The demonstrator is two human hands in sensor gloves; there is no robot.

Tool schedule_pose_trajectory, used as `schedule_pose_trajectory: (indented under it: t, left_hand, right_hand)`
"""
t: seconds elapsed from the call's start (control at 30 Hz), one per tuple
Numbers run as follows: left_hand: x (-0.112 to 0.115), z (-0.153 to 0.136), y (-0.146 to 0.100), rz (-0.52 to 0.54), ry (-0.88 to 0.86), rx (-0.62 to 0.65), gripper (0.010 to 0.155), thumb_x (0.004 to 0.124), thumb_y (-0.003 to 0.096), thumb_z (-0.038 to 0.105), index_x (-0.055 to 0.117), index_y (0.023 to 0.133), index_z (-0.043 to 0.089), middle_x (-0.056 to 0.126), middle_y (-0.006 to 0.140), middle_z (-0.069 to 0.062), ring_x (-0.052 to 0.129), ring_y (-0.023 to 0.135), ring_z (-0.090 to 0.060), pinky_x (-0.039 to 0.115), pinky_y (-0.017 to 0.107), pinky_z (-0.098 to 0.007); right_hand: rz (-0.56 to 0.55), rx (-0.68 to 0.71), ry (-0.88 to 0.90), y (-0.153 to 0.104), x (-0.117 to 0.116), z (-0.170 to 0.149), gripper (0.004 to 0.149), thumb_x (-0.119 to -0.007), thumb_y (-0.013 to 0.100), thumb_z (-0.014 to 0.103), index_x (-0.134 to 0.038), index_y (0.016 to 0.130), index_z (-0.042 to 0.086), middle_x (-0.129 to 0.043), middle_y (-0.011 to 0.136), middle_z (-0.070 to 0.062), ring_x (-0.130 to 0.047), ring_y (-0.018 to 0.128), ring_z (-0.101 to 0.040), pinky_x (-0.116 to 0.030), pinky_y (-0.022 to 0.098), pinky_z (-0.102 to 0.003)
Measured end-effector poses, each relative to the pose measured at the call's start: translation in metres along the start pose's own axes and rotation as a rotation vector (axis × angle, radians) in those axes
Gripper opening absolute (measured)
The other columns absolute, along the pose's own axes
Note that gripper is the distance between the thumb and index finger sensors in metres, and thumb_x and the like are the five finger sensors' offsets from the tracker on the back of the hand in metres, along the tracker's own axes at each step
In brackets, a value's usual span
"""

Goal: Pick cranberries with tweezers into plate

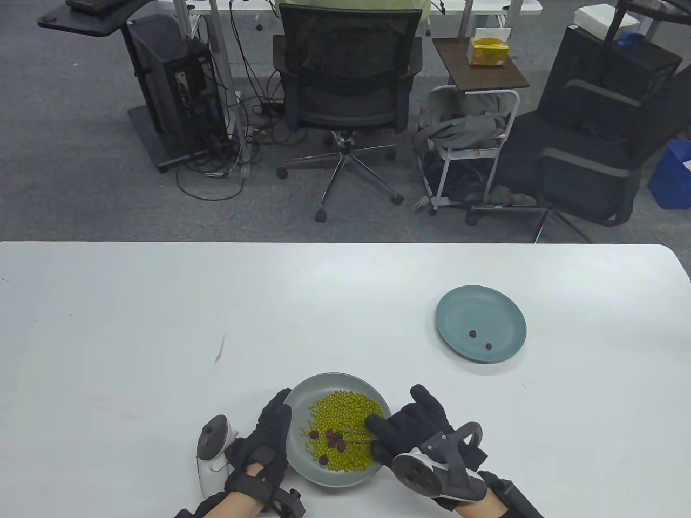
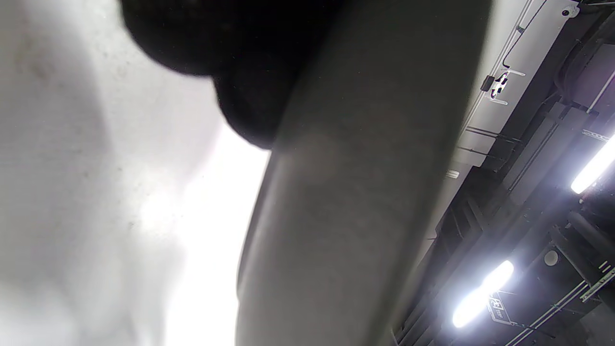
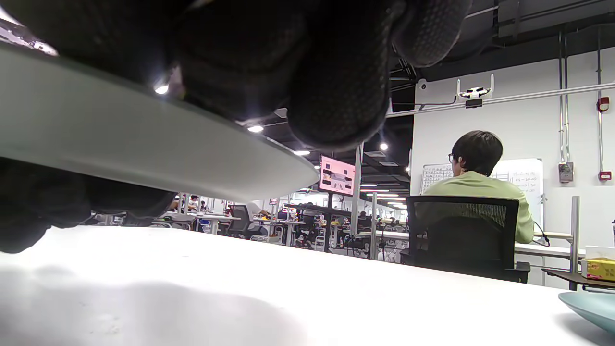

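Note:
A grey plate (image 1: 302, 404) near the table's front edge holds green beans (image 1: 345, 410) and several dark red cranberries (image 1: 333, 438). My right hand (image 1: 410, 426) holds metal tweezers (image 1: 353, 436) whose tips reach into the cranberry cluster. My left hand (image 1: 267, 437) rests against the plate's left rim. A teal plate (image 1: 480, 310) at the right holds two cranberries (image 1: 473, 334). The left wrist view shows the grey plate's underside (image 2: 346, 202) close up. The right wrist view shows the grey plate's rim (image 3: 144, 149) and the teal plate's edge (image 3: 588, 305).
The white table (image 1: 162, 313) stretches wide around both plates. A small dark mark (image 1: 220, 353) lies on it to the left. Office chairs (image 1: 345, 81) and a cart (image 1: 475, 135) stand beyond the far edge.

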State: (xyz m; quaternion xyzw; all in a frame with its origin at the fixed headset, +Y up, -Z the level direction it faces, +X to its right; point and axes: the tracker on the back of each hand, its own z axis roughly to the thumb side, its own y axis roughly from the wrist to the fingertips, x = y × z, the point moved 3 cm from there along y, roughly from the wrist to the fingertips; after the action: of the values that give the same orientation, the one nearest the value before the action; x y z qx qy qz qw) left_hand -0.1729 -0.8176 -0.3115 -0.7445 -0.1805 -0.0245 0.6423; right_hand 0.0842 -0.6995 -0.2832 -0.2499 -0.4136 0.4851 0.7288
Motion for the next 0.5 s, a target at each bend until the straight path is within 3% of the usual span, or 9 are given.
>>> schedule_pose_trajectory:
  t: [0.5]
  left_hand:
    - [0.0010,-0.0007,-0.0001,-0.002,0.020,0.004,0.063,0.057,0.0540,0.053,0.033,0.105,0.024,0.066,0.096,-0.007,0.102,0.045,-0.025,0.088,0.027,-0.032]
  right_hand:
    - [0.010,-0.009,0.003,-0.0001,-0.0014,0.0041,0.050,-0.073,0.033,0.059,-0.087,0.074,0.034,-0.091,0.045,0.017,-0.094,0.055,-0.010,-0.054,0.075,-0.047]
